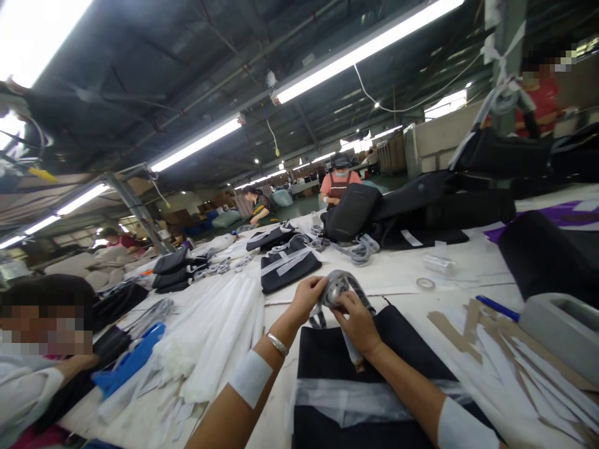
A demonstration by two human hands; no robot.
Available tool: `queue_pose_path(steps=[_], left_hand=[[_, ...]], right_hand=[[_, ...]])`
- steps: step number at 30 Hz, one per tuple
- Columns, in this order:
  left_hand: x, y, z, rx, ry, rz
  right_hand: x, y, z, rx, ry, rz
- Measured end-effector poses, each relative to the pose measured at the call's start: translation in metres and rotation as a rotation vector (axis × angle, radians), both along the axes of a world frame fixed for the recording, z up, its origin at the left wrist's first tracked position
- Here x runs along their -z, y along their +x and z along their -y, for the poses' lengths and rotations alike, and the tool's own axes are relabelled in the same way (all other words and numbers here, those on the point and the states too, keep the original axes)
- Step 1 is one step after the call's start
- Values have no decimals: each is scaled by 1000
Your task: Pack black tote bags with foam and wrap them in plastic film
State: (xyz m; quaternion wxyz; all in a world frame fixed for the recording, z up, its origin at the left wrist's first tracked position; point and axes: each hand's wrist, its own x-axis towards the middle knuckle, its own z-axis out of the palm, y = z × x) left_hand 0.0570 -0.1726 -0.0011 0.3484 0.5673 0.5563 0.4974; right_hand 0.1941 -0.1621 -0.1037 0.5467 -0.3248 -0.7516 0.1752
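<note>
My left hand [311, 294] pinches the left side of a grey coiled strap [337, 284] that looks partly wrapped in clear plastic. On its lower right, the fingers of my right hand [358, 324] are closed on the same coil. A loose strip hangs below my right hand, its brownish end over the black fabric. Both hands are just beyond the top edge of a flat black bag [316, 355], which lies in front of me with a translucent band [346, 399] across it. Fine details of the coil are blurred.
White foam sheets [224, 330] and a blue tool-like piece [128, 362] lie left, near a seated co-worker [42, 368]. Another wrapped black bag [290, 268] lies ahead. Right are a tape roll [425, 284], paper strips [510, 368], a blue pen [496, 308] and a grey tape dispenser [556, 324].
</note>
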Motion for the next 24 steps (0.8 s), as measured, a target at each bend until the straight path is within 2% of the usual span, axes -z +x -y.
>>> queue_pose_path(steps=[5, 8, 10, 12, 15, 17, 19, 21, 24], left_hand=[[-9, -2, 10, 167, -137, -63], [-11, 2, 16, 250, -119, -39], [-6, 7, 20, 238, -78, -12], [3, 11, 24, 170, -44, 11], [22, 14, 29, 70, 7, 51], [34, 16, 30, 31, 34, 87], [43, 18, 31, -4, 55, 113], [50, 20, 32, -25, 79, 125], [56, 21, 33, -26, 112, 137]], right_hand=[[-5, 3, 6, -11, -16, 53], [-8, 5, 7, 16, -70, 123], [-11, 6, 8, 37, -94, 160], [-17, 9, 10, 26, -101, 211], [-36, 20, 12, -40, -78, 318], [-53, 40, 8, -94, -48, 387], [-66, 73, -2, -81, -27, 476], [-71, 118, -17, 77, -44, 651], [-62, 191, -36, 232, -128, 755]])
